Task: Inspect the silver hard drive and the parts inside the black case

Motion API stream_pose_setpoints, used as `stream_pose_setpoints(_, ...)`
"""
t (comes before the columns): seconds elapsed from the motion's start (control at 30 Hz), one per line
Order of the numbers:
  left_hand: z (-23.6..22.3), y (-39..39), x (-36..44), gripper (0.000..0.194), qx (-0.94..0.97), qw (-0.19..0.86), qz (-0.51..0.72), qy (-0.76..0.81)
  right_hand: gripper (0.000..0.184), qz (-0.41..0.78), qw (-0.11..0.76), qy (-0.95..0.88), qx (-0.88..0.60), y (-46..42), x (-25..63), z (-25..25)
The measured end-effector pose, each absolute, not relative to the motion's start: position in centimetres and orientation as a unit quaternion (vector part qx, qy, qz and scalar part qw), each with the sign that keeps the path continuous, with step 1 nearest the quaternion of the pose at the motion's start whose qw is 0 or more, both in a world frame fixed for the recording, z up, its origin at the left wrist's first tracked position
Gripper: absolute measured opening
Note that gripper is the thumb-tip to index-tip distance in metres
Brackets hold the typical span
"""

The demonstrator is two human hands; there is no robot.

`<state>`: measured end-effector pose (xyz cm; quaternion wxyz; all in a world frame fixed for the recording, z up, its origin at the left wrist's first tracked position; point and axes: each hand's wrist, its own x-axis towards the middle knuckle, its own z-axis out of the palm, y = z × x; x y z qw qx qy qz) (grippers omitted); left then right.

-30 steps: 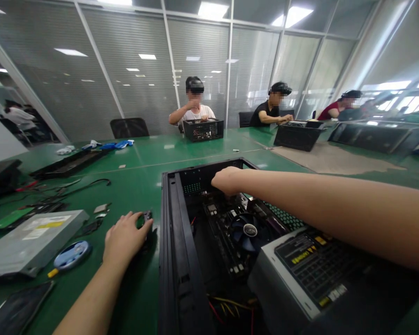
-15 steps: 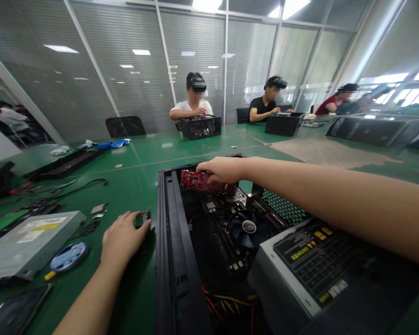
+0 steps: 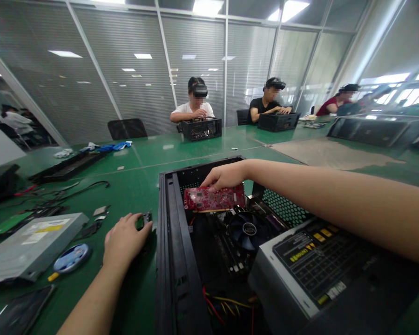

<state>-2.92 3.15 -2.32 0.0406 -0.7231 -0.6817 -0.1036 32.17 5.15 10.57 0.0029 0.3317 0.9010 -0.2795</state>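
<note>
My right hand (image 3: 228,174) is closed on the top edge of a red graphics card (image 3: 212,199), holding it over the far end of an open black computer case (image 3: 181,260). Below the card lie the motherboard (image 3: 226,251) and a round CPU fan (image 3: 249,229). A silver power supply (image 3: 300,284) fills the near right of the case. To the left of the case, my left hand (image 3: 125,239) rests on the table with its fingers curled round a small dark part (image 3: 147,217), mostly hidden by the hand.
On the green table (image 3: 132,288) at left are a silver optical drive (image 3: 38,246), a blue round case (image 3: 72,258), a dark flat panel (image 3: 21,309) and loose cables (image 3: 80,190). Across the table, co-workers sit with black cases (image 3: 202,129). A large case (image 3: 373,132) lies far right.
The red graphics card has turned so its flat face shows more fully, with its lower contact edge now visible. My left hand has hardly moved. A co-worker's case at right has shifted slightly.
</note>
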Motion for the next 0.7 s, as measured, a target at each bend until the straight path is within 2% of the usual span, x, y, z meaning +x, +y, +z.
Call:
stream_pose_setpoints(0.53,-2.28,3.20,-2.95,0.059,-0.719,0.053,-0.091,-0.687,0.040,-0.300,-0.009,0.885,0.355,5.34,32.09,10.46)
stream_pose_setpoints(0.7,-2.37,3.22,-2.93,0.059,-0.716,0.052,-0.090,-0.690,0.054,-0.270,0.012,0.898,0.346,5.41,32.08,10.60)
